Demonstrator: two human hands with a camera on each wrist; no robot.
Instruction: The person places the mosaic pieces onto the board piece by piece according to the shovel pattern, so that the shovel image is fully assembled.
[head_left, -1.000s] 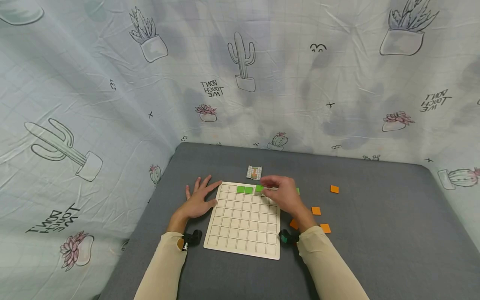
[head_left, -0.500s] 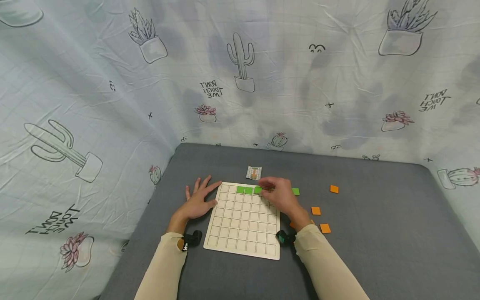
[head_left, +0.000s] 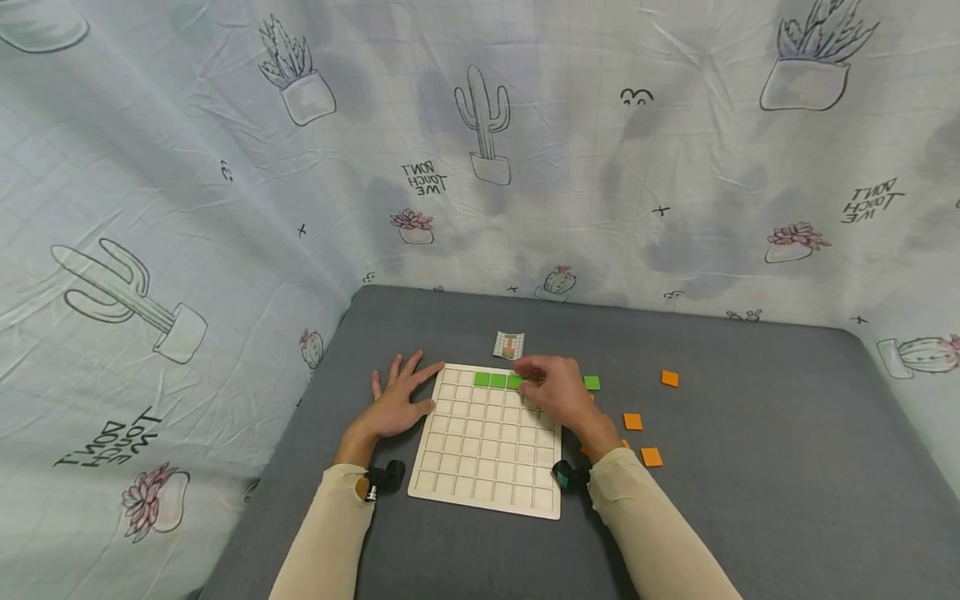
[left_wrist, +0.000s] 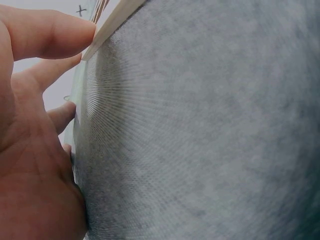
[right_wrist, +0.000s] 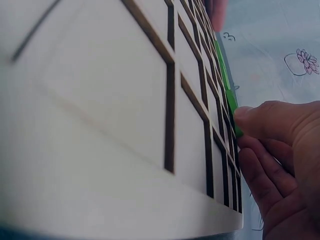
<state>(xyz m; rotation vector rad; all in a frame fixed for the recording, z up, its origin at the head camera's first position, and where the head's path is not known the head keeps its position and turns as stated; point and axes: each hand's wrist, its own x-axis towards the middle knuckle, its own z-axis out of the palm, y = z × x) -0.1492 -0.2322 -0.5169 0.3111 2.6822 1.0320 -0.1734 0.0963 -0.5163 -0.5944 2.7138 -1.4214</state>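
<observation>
A pale square grid board (head_left: 487, 442) lies on the grey table. Along its far row sit two green square tiles (head_left: 490, 380), side by side. Beside them, a third green tile (head_left: 514, 382) is partly covered by the fingertips of my right hand (head_left: 558, 392). The right wrist view has the thumb and fingers pinching that green tile (right_wrist: 233, 107) at the board's far row. My left hand (head_left: 393, 407) rests with spread fingers at the board's left edge; in the left wrist view its thumb (left_wrist: 65, 35) touches the board's edge (left_wrist: 112, 27).
Another green tile (head_left: 592, 383) lies right of the right hand. Several orange tiles, including one by the sleeve (head_left: 651, 457) and one farther back (head_left: 670, 378), lie right of the board. A small pattern card (head_left: 509, 345) lies behind it. Printed cloth (head_left: 600, 192) hangs around the table.
My right hand has moved slightly left, bringing the third green tile against the other two in the far row. The green tile to its right shows more. My left hand stays put.
</observation>
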